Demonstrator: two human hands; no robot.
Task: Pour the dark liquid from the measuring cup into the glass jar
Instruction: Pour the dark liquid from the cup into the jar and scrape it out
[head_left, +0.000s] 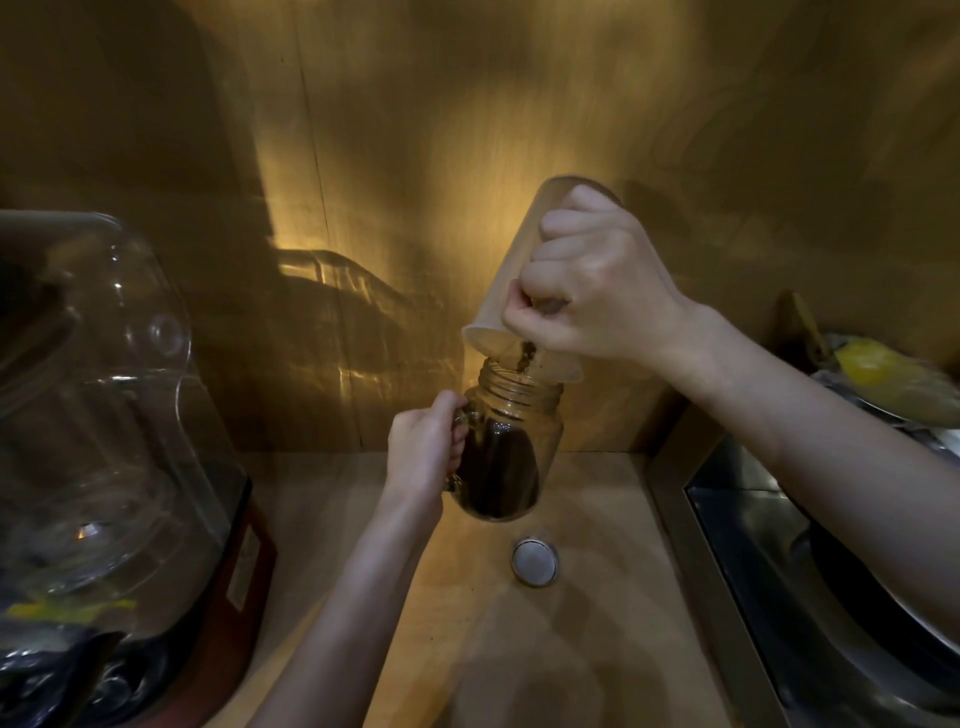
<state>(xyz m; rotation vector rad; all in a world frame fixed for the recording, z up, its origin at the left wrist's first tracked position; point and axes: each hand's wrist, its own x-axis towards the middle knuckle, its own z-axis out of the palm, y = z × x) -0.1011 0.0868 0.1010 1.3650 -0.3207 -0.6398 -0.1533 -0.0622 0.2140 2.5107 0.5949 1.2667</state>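
Nearest the camera, a small round metal lid is noted lying flat on the wooden surface, just in front of the jar and apart from it. To the near left a clear blender housing on a red base is recorded; to the right, a steel sink.

Beyond the lid, the glass jar is held off the surface and tilted, its mouth leaning up and to the right. The left hand is closed about the jar's side handle; this grip is fully wrapped, fingers threaded through the handle. The jar is judged roughly two-thirds filled with dark liquid.

Farther back and above, the measuring cup is upended steeply, its rim over the jar mouth and seemingly resting on it. The right hand is clenched tight on the cup's handle side, knuckles toward the camera. The cup sits left of and below that fist. Only a thin dark trail is seen at the lip.

The pouring step is judged in hand and near its end; the cup appears almost drained. The next move is judged to call for a brief hold for the last drips, then righting the cup clear of the jar, which should be levelled before being set down.
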